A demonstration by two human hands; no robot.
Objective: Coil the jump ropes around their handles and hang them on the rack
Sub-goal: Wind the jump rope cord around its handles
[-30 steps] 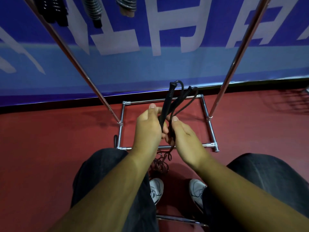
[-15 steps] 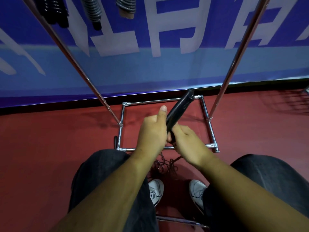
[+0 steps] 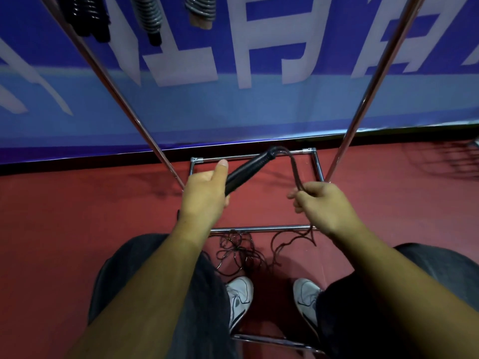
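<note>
The jump rope's stiff black handle (image 3: pixel 248 169) is being gripped by the left hand (image 3: pixel 204 195) while its light, limp cord (image 3: pixel 295 172) — judged tangle-prone, its slack being trailed onto the floor (image 3: pixel 77 242) at the rack's near bar (image 3: pixel 259 229) — is being pinched by the right hand (image 3: pixel 326 206).

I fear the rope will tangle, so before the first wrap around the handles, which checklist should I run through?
1. Grip on the black handles: ok, left hand grips them.
2. Hold on the rope: ok, right hand pinches it near the handle tip.
3. Slack free of tangles: not ok, it lies in messy loops on the floor.
4. Slack clear of the rack base bar: cannot tell.
5. Free hanging space: cannot tell.
</note>
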